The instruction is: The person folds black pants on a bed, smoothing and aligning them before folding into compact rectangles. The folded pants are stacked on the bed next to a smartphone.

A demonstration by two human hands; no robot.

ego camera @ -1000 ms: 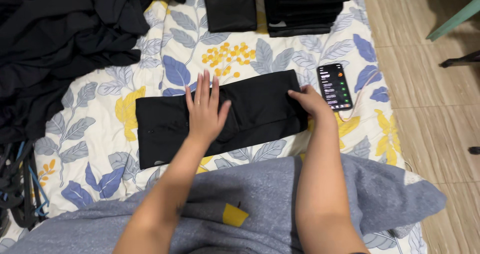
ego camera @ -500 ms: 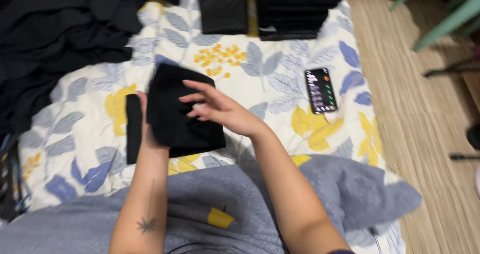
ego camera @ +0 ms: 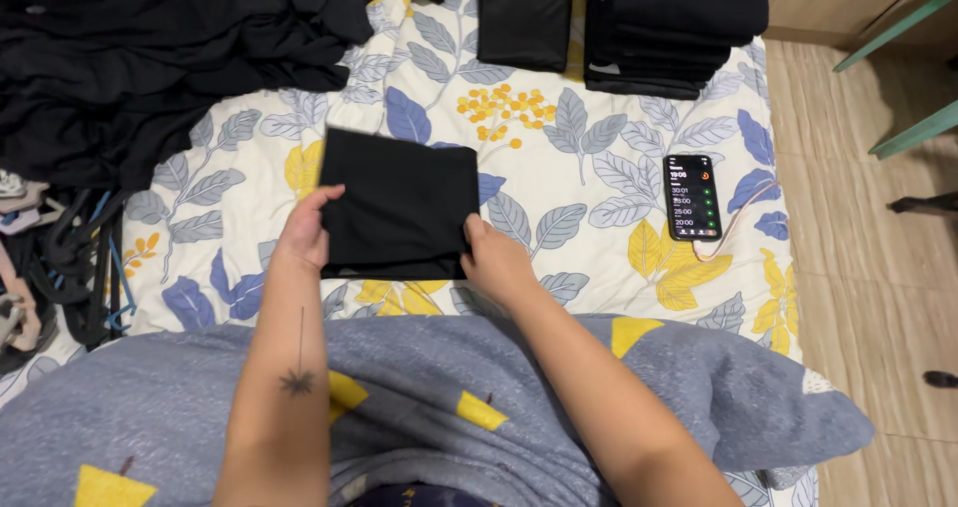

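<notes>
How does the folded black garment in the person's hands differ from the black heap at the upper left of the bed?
The folded garment is a neat flat rectangle; the loose heap is rumpled, with no clear shape. The folded garment is one small piece gripped at both side edges by the left hand and right hand; the heap is far larger and untouched. Both are black cloth lying on the floral sheet.

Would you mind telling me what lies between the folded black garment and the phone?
In the head view, only bare floral sheet lies between the folded black garment and the phone; nothing else sits there.
</notes>
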